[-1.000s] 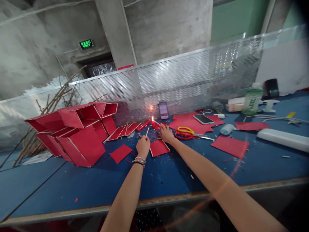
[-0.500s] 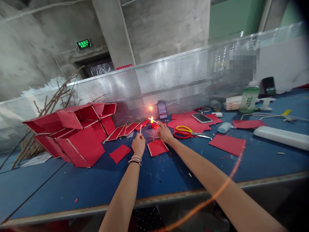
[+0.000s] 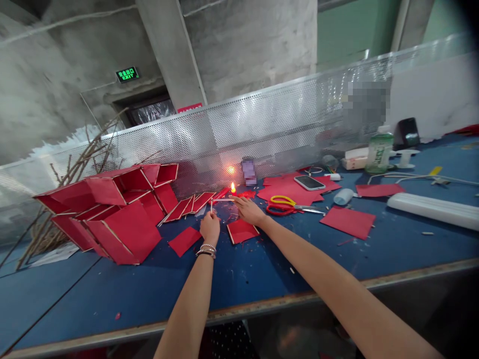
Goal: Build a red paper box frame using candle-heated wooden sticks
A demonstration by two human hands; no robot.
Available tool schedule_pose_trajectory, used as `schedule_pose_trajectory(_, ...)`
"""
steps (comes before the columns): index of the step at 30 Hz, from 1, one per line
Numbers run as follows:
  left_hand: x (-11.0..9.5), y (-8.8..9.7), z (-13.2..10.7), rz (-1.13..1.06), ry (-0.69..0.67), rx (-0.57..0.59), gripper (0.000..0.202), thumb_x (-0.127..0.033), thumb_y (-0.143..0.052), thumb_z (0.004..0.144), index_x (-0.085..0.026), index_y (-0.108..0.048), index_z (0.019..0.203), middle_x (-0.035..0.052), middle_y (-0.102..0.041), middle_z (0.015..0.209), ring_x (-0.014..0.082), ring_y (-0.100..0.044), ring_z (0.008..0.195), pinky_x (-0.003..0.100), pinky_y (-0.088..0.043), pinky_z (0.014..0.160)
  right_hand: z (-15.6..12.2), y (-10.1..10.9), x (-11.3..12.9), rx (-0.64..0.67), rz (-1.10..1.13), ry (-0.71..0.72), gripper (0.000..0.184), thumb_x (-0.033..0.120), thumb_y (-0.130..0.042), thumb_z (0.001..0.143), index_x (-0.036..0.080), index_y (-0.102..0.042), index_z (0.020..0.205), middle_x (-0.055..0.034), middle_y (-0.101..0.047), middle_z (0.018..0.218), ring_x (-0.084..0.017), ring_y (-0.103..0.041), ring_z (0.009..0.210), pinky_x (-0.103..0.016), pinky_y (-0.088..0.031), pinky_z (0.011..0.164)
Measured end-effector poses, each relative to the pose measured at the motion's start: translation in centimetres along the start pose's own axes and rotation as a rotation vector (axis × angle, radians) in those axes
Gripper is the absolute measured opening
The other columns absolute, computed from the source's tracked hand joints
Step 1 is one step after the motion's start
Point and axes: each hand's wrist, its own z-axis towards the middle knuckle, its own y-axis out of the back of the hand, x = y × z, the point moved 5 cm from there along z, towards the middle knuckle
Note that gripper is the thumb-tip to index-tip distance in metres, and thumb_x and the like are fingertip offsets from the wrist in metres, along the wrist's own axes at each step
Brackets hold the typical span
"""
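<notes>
My left hand (image 3: 209, 229) is closed round a thin pale stick (image 3: 211, 206) that stands nearly upright. A second thin pale stick (image 3: 223, 200) is pinched in my right hand (image 3: 250, 211) and points left. Its far end meets, or comes very close to, the upper part of the upright one; contact is too small to tell. Just behind them a red candle (image 3: 234, 193) burns. Below my hands lies a red card square (image 3: 243, 232) with pale sticks along its edges. A loose red card (image 3: 184, 241) is to the left of it.
A red cell-like card structure (image 3: 129, 229) stands at the left, near dry branches (image 3: 35, 237). Red-and-yellow scissors (image 3: 286, 205), a phone (image 3: 309, 183), red sheets (image 3: 348, 222) and a green bottle (image 3: 378, 152) lie or stand rightward. A perforated metal screen (image 3: 269, 117) runs behind.
My right hand has brought its stick down and left, away from the candle flame, to the top of the stick in my left hand. The view has shifted slightly.
</notes>
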Motion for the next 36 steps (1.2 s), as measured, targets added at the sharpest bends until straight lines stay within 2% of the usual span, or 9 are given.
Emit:
schedule_pose_trajectory(7,-0.3,0.1,-0.1,0.008,-0.02,0.006,0.033,-0.028,-0.035,0.088,-0.024,-0.062,0.106,0.0053,-0.072,0.091,0.0228,-0.062,0.094,0.031,-0.043,0.076,0.0,0.1,-0.1,-0.012,-0.006,0.008,0.049,0.013,-0.037,0.084,0.009,-0.043,0.132,-0.0101,-0.031,0.145,-0.024,-0.04,0.117,-0.037,-0.034,0.1)
schedule_pose_trajectory(17,-0.4,0.0,-0.1,-0.022,-0.046,0.004,0.032,-0.027,-0.035,0.088,-0.025,-0.061,0.107,0.0022,-0.072,0.086,0.0223,-0.063,0.089,0.032,-0.043,0.073,0.0,-0.3,-0.5,-0.042,0.021,0.006,0.05,0.012,-0.04,0.082,0.01,-0.043,0.132,-0.0112,-0.035,0.142,-0.023,-0.039,0.117,-0.037,-0.034,0.1)
schedule_pose_trajectory(26,-0.3,-0.1,0.0,-0.023,-0.082,-0.018,0.032,-0.025,-0.034,0.09,-0.025,-0.06,0.108,0.0032,-0.071,0.093,0.0199,-0.063,0.091,0.029,-0.043,0.075,0.2,-0.7,-1.0,-0.028,0.015,-0.028,0.048,0.011,-0.04,0.082,0.009,-0.045,0.13,-0.0134,-0.04,0.138,-0.022,-0.037,0.121,-0.037,-0.033,0.1)
schedule_pose_trajectory(36,-0.5,-0.1,-0.2,-0.009,-0.121,-0.008,0.036,-0.03,-0.035,0.089,-0.027,-0.062,0.113,0.0027,-0.071,0.094,0.0187,-0.064,0.084,0.028,-0.044,0.073,0.4,-1.2,-2.0,-0.022,-0.023,-0.108,0.036,0.012,-0.037,0.085,0.004,-0.056,0.115,-0.0156,-0.052,0.123,-0.021,-0.043,0.115,-0.031,-0.03,0.102)
